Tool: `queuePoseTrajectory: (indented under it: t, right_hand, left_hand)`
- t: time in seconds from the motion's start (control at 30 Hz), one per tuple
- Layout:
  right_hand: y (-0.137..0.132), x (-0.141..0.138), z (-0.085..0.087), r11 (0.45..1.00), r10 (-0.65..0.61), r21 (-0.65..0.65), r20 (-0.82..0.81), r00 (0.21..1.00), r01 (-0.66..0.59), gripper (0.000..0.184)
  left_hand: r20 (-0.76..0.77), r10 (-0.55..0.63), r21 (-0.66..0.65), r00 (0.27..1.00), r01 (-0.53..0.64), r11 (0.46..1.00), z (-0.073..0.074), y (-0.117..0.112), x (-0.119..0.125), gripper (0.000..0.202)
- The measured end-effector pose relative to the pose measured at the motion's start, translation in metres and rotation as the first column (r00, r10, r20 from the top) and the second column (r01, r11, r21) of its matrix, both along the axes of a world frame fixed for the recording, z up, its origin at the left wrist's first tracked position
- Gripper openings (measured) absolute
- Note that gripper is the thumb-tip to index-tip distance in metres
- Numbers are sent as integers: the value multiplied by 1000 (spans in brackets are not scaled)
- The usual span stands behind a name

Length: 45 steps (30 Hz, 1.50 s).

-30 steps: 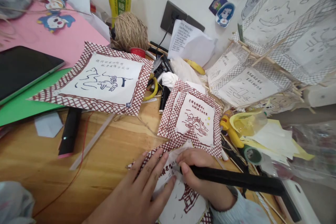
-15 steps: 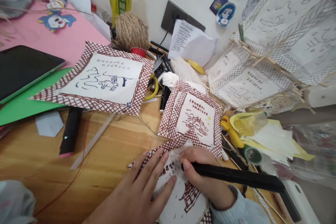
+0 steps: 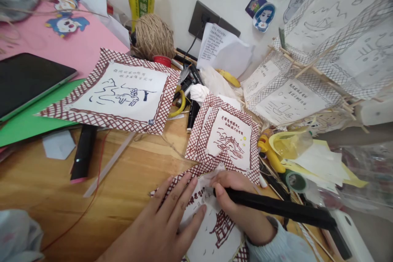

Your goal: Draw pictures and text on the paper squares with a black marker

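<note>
- If we compare with the picture from one second ago, the right hand (image 3: 238, 202) has shifted slightly to the right, together with the black marker (image 3: 282, 208).
- Because of this shift, we now see more of the thin grey lettering (image 3: 203, 204), below the brown lettering (image 3: 195, 196).
- We judge that the writing has advanced a little along its line, but we cannot be sure that any new stroke was added.
- The right hand is closed around the black marker near its writing end; whether the tip touches the paper, we cannot tell.
- The left hand (image 3: 166, 217) has stayed flat with spread fingers, pressing, as we believe, the sheet steady.
- The lattice-bordered paper sheet (image 3: 204, 243) lies on the wooden tabletop (image 3: 123, 190) under both hands, and its upper corner overlaps the bridge-picture panel (image 3: 230, 141).
- The other panel with the mountain drawing (image 3: 123, 94) has not moved on the table.
</note>
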State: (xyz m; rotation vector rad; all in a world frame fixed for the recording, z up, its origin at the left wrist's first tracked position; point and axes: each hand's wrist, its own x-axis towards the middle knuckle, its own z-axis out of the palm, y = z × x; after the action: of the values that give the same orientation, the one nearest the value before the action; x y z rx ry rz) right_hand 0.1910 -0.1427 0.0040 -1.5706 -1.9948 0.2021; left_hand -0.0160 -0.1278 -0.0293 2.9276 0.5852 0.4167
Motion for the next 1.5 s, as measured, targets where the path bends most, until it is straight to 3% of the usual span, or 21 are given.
queuePoseTrajectory:
  t: [0.1,0.3,0.53,0.6,0.73,0.93,1.13,1.5]
  right_hand:
    - [-1,0,0,1000,20,3,1,1000,-20,27]
    - [-1,-1,-2,1000,-5,8,-21,1000,6,26]
    - [-1,-1,-2,999,38,1,-68,997,-38,24]
    - [-1,-1,-2,999,52,-1,-77,996,-52,24]
    - [-2,-1,-2,999,-39,-5,-55,998,38,25]
    - [-2,0,-3,999,28,-13,-125,992,-30,26]
    - [-1,1,-6,999,-28,-47,-154,988,21,26]
    - [-2,4,-4,996,-58,-73,-167,984,47,26]
  left_hand:
    - [8,-26,18,1000,26,1000,-3,2,-1,79]
    - [-3,42,-8,999,-42,999,2,-1,2,73]
    - [20,-29,38,999,29,999,-3,4,-2,83]
    - [19,-25,31,1000,24,999,-4,4,-1,81]
    - [29,-8,26,1000,7,1000,-6,2,1,77]
    - [29,0,28,1000,-1,1000,-4,3,0,72]
    - [17,4,27,1000,-5,1000,-4,2,0,63]
    - [36,3,21,999,-3,1000,-4,1,1,87]
